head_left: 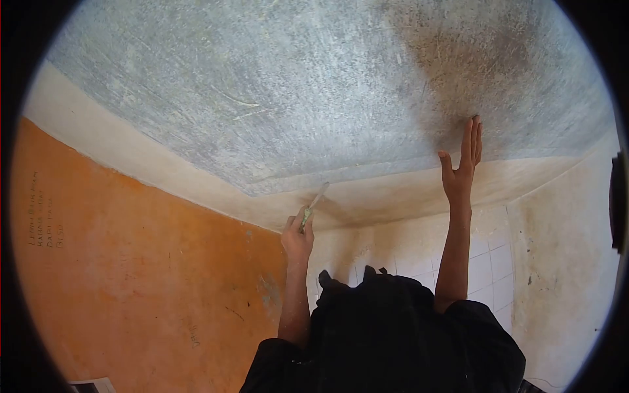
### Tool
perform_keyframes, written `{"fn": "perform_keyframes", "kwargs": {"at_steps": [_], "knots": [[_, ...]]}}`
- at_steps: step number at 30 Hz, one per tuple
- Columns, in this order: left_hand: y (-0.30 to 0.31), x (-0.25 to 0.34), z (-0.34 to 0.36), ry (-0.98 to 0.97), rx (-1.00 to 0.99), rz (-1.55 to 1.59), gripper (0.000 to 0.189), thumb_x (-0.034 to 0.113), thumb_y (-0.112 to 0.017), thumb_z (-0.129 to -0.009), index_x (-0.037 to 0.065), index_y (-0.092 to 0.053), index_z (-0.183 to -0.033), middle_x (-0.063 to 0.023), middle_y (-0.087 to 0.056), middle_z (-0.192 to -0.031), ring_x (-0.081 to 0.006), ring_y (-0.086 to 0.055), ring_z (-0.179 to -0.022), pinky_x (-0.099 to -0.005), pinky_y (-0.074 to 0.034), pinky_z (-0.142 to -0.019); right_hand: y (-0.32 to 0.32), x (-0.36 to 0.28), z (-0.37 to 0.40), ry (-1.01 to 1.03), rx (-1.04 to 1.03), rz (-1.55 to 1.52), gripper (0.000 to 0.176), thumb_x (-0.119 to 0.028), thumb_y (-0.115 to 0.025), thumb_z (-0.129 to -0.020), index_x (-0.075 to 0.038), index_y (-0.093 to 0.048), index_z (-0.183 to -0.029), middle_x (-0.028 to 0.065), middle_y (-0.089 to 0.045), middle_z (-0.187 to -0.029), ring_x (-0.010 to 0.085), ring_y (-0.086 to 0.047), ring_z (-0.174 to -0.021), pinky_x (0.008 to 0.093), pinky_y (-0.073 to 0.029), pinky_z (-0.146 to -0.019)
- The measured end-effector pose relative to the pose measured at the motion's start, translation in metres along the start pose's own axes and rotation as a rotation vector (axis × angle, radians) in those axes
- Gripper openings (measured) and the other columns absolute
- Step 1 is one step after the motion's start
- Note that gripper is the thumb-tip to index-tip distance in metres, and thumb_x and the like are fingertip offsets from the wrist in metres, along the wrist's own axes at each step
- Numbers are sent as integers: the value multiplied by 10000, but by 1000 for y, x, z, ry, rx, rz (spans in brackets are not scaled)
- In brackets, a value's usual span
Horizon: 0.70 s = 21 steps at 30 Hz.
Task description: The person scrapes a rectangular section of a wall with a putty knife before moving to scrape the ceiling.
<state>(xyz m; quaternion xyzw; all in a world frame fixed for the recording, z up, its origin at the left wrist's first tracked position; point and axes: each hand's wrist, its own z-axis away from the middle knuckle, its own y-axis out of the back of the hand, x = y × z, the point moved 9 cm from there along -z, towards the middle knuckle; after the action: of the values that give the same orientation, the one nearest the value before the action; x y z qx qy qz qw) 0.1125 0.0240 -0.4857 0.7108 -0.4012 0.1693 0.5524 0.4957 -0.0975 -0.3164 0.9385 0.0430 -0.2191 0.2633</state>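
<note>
My left hand (pixel 299 237) is closed around a slim tool (pixel 319 195) with a mottled green and white handle and a narrow pale blade. The blade points up and to the right, its tip near the lower edge of the grey painted wall area (pixel 314 85). My right hand (pixel 464 164) is raised with fingers stretched out and thumb apart, and it holds nothing. Its fingertips overlap the grey surface, beside a dark shadow. Below the grey lies a cream band (pixel 386 193) of wall. Scratches and speckled worn paint mark the grey area.
An orange wall (pixel 144 262) with handwriting stands on the left. White floor tiles (pixel 488 265) show below, partly behind my dark-clothed body. A stained cream wall (pixel 557 242) rises on the right, with a dark object (pixel 617 203) at its edge. A printed sheet (pixel 93 385) lies bottom left.
</note>
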Motion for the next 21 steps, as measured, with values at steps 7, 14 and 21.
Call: {"fn": "perform_keyframes", "kwargs": {"at_steps": [7,14,21], "knots": [[-2,4,-1,19,-29,15,304,189,-674,-935,160,-706,-1236,-133,-598,-782,-285,-605,-619,-385,-466,-561,6,0,-1,-15,-49,1,778,-477,-546,-989,-144,-199,-1601,87,-183,-1667,291,-107,-1546,533,-57,-1215],[3,6,-8,-39,-26,83,319,155,-688,-932,111,-696,-1248,-118,-569,-756,-227,-541,-610,-354,-439,-565,8,1,2,-79,-100,28,739,-482,-484,-1017,-166,-174,-1608,51,-199,-1666,257,-111,-1548,537,-21,-1213],[6,2,-9,-10,-113,-52,365,149,-669,-919,171,-670,-1284,-133,-611,-869,-326,-624,-691,-413,-501,-613,11,-2,3,-143,-156,33,709,-460,-454,-1034,-178,-153,-1611,56,-195,-1667,261,-131,-1545,552,-23,-1211]]}}
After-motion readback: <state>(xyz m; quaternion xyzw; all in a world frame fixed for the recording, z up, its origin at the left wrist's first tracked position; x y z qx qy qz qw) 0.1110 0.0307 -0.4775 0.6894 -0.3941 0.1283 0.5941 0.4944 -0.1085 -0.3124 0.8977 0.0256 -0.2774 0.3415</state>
